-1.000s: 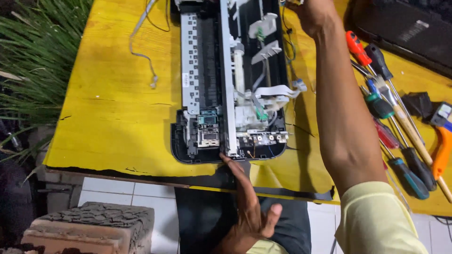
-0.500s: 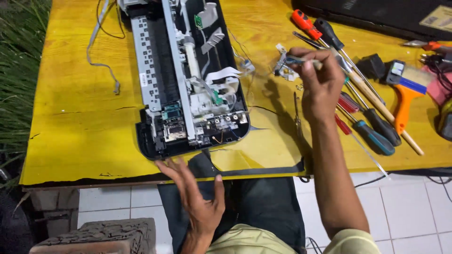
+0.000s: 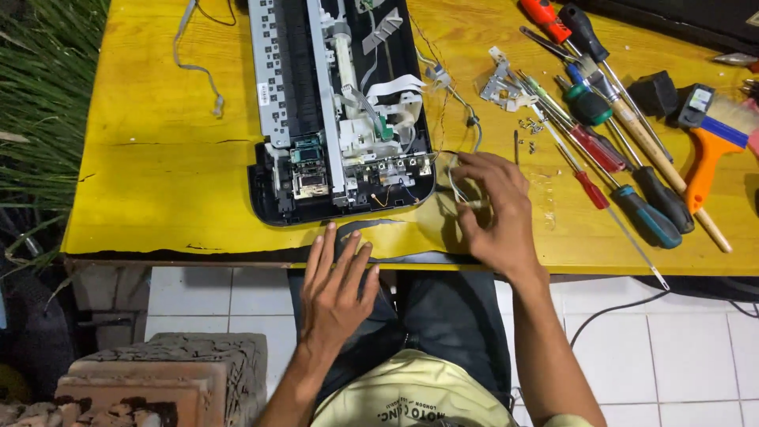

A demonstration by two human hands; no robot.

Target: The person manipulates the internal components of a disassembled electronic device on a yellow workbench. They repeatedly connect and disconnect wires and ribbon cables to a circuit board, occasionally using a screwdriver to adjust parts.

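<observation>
- The right hand (image 3: 492, 207) rests on the yellow desk (image 3: 158, 158), fingers pinched on thin pale wires (image 3: 455, 178) just right of the opened printer (image 3: 340, 111).
- The left hand (image 3: 336, 296) hovers spread and empty below the desk's front edge, near the printer's lower end.

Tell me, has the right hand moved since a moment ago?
Yes. The right hand came back from the screwdrivers toward the table's near edge, beside the opened printer.

Yellow table (image 3: 158, 174), opened printer (image 3: 340, 119), screwdrivers (image 3: 624, 170)
</observation>
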